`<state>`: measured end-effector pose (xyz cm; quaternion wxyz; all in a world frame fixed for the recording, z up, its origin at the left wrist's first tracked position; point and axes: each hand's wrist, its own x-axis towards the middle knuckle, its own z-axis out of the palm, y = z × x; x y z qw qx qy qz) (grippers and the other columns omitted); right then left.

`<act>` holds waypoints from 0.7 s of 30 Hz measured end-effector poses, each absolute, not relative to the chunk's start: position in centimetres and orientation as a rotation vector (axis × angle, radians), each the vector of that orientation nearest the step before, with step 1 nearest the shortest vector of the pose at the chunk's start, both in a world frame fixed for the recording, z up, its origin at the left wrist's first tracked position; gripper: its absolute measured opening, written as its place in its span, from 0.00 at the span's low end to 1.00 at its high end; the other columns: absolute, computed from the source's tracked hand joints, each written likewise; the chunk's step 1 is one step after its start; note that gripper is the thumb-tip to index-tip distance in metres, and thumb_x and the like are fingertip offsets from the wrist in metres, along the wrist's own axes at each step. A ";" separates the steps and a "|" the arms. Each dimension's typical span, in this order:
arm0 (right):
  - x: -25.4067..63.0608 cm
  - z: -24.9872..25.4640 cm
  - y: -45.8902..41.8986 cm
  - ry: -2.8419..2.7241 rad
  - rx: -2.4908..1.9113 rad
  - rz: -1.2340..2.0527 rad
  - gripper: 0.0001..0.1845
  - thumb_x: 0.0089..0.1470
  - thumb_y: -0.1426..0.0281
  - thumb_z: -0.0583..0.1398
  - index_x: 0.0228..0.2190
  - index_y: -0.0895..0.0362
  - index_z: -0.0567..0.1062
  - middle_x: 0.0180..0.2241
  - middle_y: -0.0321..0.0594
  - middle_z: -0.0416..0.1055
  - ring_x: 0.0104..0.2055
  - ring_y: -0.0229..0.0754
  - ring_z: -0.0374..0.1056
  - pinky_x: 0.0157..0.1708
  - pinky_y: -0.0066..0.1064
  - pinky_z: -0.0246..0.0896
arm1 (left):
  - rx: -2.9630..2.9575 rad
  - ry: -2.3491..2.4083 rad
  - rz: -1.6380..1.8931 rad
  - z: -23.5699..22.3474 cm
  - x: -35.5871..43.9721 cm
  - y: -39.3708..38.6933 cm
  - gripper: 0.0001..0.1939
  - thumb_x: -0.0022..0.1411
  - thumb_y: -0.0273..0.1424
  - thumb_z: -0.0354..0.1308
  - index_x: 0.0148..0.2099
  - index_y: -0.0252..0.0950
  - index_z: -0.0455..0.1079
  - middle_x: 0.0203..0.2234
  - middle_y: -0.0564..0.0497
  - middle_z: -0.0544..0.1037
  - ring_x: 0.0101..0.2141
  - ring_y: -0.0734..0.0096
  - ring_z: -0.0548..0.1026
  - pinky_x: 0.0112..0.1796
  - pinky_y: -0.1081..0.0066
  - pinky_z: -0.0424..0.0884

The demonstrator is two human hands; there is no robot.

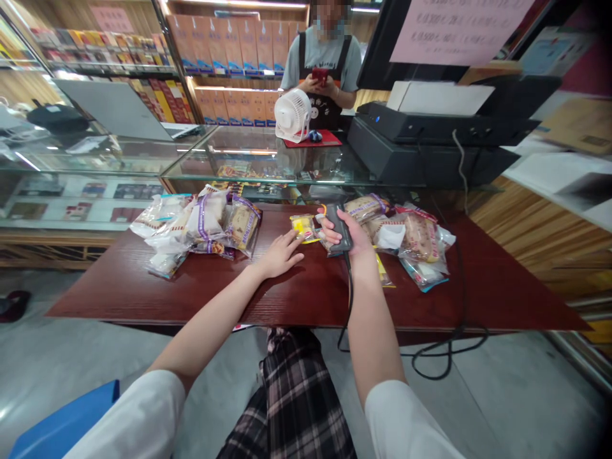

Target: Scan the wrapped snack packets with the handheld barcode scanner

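Head view: right hand [347, 233] gripping dark handheld barcode scanner [340, 228]; left hand [282, 254] lying open, touching small yellow snack packet [303, 227] at one o'clock on dark red wooden worktop [143, 287].

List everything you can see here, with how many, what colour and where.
table: one, dark red wood, centre
snack packets: a pile, clear with purple trim, table left
more snack packets: a pile, clear wrappers, table right
yellow packet: one, by the left fingertips
handheld scanner: one, dark grey, corded, in right hand
printer: one, black, on glass counter
desk fan: one, white, on counter
laptop: one, silver, left counter
co-worker: one, grey shirt, holding red phone
left hand: flat on table
right hand: gripping scanner
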<state>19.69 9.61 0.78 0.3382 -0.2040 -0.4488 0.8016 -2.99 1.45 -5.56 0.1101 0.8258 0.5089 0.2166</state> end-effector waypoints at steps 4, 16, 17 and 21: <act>19.6 0.9 9.6 -1.157 -0.535 2.082 0.20 0.60 0.54 0.57 0.47 0.54 0.70 0.25 0.27 0.56 0.17 0.28 0.41 0.15 0.20 0.44 | 2.457 1.559 0.504 -6.0 -2.0 1.3 0.33 0.72 0.45 0.44 0.73 0.36 0.51 0.71 0.36 0.52 0.71 0.54 0.50 0.66 0.47 0.47; 19.5 0.8 9.7 -1.117 -0.528 2.095 0.21 0.59 0.54 0.58 0.49 0.53 0.69 0.25 0.27 0.56 0.17 0.28 0.42 0.15 0.20 0.47 | 2.378 1.678 0.578 -6.1 2.1 4.1 0.32 0.70 0.48 0.48 0.68 0.33 0.59 0.69 0.34 0.57 0.69 0.45 0.52 0.65 0.37 0.38; 19.5 0.8 9.7 -1.113 -0.524 2.101 0.21 0.59 0.55 0.58 0.49 0.53 0.69 0.25 0.27 0.56 0.17 0.28 0.42 0.15 0.19 0.47 | 2.348 1.709 0.595 -6.2 2.0 4.2 0.31 0.70 0.47 0.47 0.67 0.36 0.60 0.69 0.37 0.58 0.69 0.44 0.52 0.64 0.35 0.38; 19.5 0.9 9.7 -1.086 -0.510 2.116 0.21 0.59 0.55 0.58 0.49 0.54 0.69 0.26 0.28 0.58 0.18 0.28 0.42 0.15 0.19 0.47 | 2.248 1.745 0.619 -6.2 1.6 4.2 0.27 0.71 0.46 0.46 0.65 0.40 0.64 0.68 0.43 0.61 0.70 0.43 0.48 0.64 0.33 0.40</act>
